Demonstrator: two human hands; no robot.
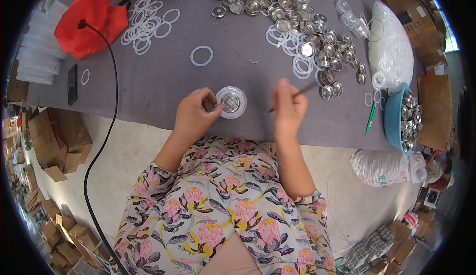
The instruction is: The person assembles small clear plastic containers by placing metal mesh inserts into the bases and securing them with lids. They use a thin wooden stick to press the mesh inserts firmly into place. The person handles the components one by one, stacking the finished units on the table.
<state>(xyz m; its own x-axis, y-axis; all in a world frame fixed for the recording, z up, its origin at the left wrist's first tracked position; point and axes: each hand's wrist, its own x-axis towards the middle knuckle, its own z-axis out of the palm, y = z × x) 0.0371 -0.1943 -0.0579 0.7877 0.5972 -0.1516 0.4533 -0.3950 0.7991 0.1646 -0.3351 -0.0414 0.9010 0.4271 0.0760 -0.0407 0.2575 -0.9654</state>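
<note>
My left hand's fingers [210,107] are curled nearly closed, thumb and forefinger tips pinching the left rim of the round metal cap [231,102] that sits in a clear plastic ring. My right hand [289,110] is folded into a loose fist around a thin stick tool [297,94], gripped like a pen, its lower tip angled down toward the cap but not touching it.

The grey worktop [148,84] carries everything. The cap lies close to its near edge, roughly midway along it, touching my left fingertips and just to the left of the tool's tip. A big heap of metal caps [297,27] mixed with white rings spreads toward the far right corner, and a red bag [89,19] sits at the far left corner. A blue bowl [394,119] of more caps stands at the right edge. One loose white ring [202,56] lies alone behind my left hand.

To do this well, I judge I should keep the left pinch firm so the cap does not spin, and bring the tool tip in low and steady over the rim rather than stabbing at it.
</note>
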